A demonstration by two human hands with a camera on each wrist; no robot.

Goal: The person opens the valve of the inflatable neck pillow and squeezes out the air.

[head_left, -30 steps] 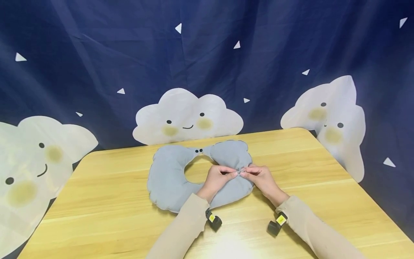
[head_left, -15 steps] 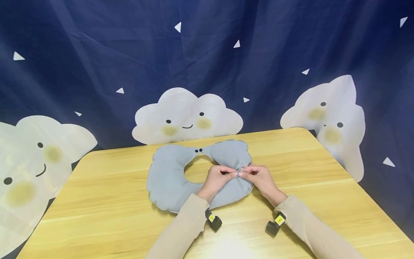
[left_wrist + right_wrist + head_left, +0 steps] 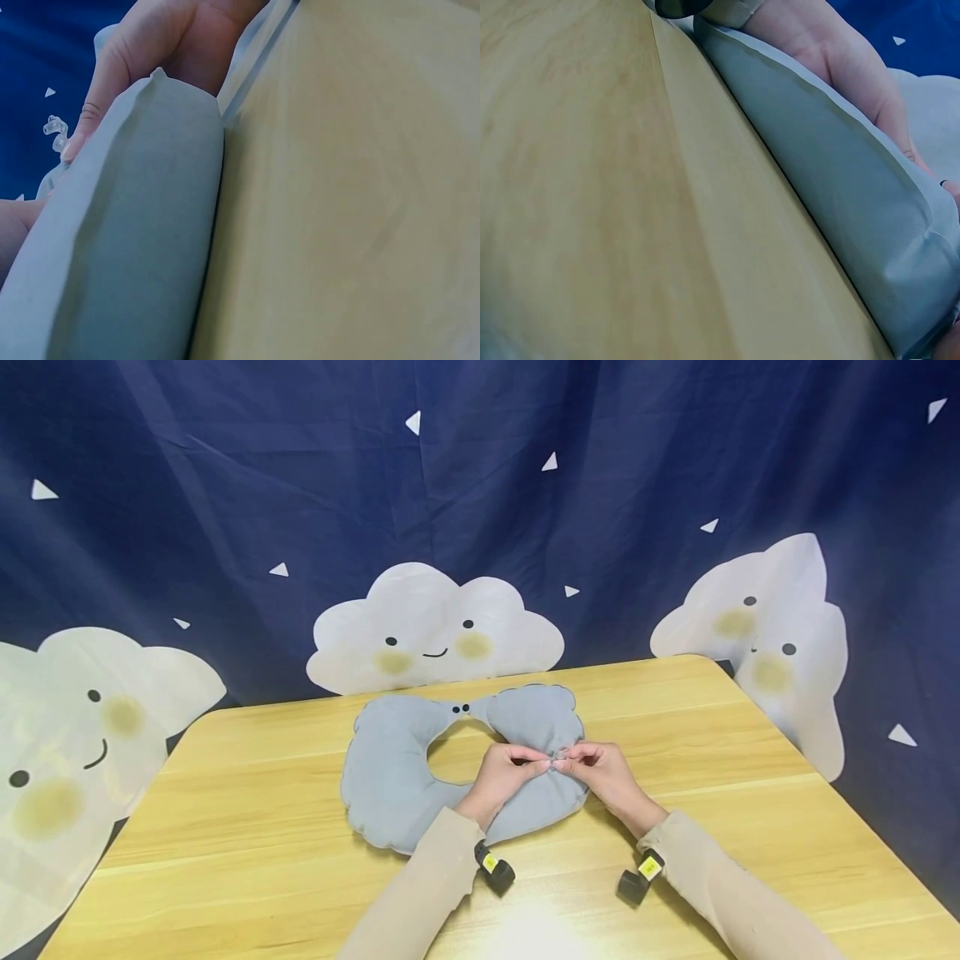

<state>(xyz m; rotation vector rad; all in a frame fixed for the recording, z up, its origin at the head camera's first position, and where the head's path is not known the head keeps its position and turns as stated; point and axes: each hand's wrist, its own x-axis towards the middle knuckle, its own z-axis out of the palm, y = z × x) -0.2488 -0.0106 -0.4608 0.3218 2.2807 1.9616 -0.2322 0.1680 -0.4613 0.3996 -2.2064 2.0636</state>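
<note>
Head view, left to right: your grey U-shaped fabric neck pillow point(image 3: 390, 777) lies flat on the pale wooden table point(image 3: 247, 827), near its far edge. Your left hand point(image 3: 506, 774) rests on the pillow's right lobe, thumb and fingers curled, pinching a small clear plastic valve point(image 3: 555, 762). Your right hand point(image 3: 603, 774) meets it from the other side, fingertips pinching the same valve.

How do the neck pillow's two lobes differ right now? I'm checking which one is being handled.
The right lobe lies under both hands, left hand and right hand, which pinch a small clear valve there. The left lobe lies untouched. Both are grey and rest flat on the wooden table.
</note>
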